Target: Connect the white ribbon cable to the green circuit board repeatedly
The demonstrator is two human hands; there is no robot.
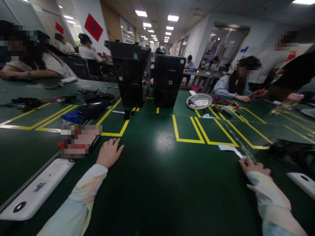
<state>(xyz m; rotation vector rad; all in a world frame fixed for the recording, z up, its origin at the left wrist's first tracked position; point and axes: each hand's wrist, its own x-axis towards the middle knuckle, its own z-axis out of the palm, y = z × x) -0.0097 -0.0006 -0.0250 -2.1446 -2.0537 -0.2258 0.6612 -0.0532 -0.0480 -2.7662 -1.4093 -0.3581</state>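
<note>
My left hand (110,153) rests palm down on the green table, fingers stretched and a little apart, holding nothing. It is close to a phone-like object with a blurred-out face (82,144). Out to the right, my right hand (256,167) has its fingers curled over the near end of a long, narrow green circuit board strip (237,141). A white ribbon cable (230,148) runs from the same fingertips to the left. Part of the grip is hidden under the hand.
Two black computer towers (129,73) (168,80) stand at the back middle. A white round basket (199,101) holds small parts. Yellow tape (190,141) marks boxes on the table. Cables (95,95) lie at left, white casings (36,188) (302,183) at both sides. People sit around.
</note>
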